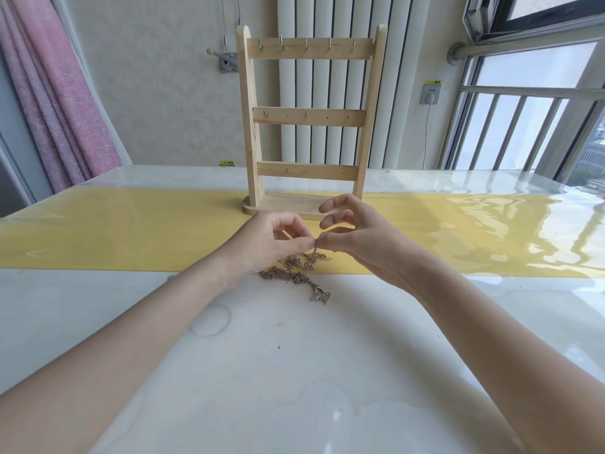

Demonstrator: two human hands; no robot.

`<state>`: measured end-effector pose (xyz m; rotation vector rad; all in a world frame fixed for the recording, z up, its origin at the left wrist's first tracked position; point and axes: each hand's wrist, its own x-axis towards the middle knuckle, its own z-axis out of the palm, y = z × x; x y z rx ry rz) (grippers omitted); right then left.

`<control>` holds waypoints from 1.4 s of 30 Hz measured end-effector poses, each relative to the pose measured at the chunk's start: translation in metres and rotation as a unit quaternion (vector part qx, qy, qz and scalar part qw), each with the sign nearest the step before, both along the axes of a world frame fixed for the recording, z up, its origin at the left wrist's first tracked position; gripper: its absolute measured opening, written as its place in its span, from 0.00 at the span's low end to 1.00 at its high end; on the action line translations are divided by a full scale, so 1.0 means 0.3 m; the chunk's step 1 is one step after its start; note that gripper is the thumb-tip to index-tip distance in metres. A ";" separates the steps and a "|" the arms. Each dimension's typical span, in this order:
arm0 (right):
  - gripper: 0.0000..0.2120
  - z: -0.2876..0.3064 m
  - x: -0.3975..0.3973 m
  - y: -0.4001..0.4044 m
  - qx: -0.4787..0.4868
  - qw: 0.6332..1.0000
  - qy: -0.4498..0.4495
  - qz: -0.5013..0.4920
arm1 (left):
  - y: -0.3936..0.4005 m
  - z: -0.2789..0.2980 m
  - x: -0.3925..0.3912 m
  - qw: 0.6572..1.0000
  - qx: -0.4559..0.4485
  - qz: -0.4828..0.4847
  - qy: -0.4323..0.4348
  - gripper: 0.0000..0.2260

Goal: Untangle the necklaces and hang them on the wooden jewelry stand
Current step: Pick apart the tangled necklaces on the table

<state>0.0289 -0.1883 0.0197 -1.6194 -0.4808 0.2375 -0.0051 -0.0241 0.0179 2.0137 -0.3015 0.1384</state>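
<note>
Head view shows left hand (271, 239) and right hand (357, 237) pinching one strand of the tangled necklaces (296, 275); best tease it apart gently, leaving slack on the bench (294, 371).

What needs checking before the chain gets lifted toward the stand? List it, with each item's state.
1. Left hand pinches the chain: ok.
2. Right hand pinches the same spot: ok.
3. Necklaces untangled: not ok, still bunched on the table.
4. Top-bar hooks free: ok, nothing hangs there.
5. Wooden stand upright beyond the hands: ok.
6. Number of chains in the heap: cannot tell.
</note>
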 end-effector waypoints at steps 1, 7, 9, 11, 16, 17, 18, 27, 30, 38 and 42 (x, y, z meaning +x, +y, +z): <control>0.18 -0.001 -0.001 0.000 -0.001 1.000 0.001 0.003 | -0.001 -0.001 0.000 1.000 0.004 -0.004 0.001 0.07; 0.18 0.003 -0.007 -0.001 -0.015 1.000 -0.005 0.008 | -0.007 -0.003 -0.003 1.000 0.027 -0.007 -0.010 0.07; 0.18 0.006 -0.009 -0.001 -0.028 0.999 -0.005 0.016 | -0.010 -0.007 0.000 0.998 0.055 0.002 -0.037 0.08; 0.18 0.007 -0.010 -0.003 -0.039 0.999 0.015 0.033 | -0.015 -0.010 -0.002 0.994 0.086 0.003 -0.072 0.08; 0.19 0.017 0.005 -0.027 0.034 0.989 0.126 0.067 | -0.019 -0.006 0.001 0.991 0.088 0.000 -0.101 0.10; 0.19 0.021 0.006 -0.032 0.039 0.989 0.130 0.063 | -0.017 -0.003 0.002 0.992 0.080 0.003 -0.094 0.10; 0.19 0.023 0.008 -0.034 0.038 0.989 0.129 0.058 | -0.014 -0.002 0.003 0.994 0.070 0.006 -0.086 0.10; 0.12 0.017 -0.005 -0.020 0.003 0.999 0.028 0.042 | -0.015 0.003 0.002 0.997 -0.054 0.028 -0.055 0.11; 0.10 0.010 -0.011 -0.007 -0.035 0.999 -0.019 0.030 | -0.015 0.003 0.001 0.996 -0.053 0.021 -0.062 0.10; 0.06 0.005 -0.011 -0.006 -0.078 0.995 -0.059 0.008 | -0.013 0.008 -0.004 0.994 -0.062 0.047 -0.071 0.08; 0.05 -0.003 -0.021 0.010 -0.068 0.990 -0.123 -0.017 | -0.017 0.013 -0.006 0.990 -0.034 0.086 -0.109 0.10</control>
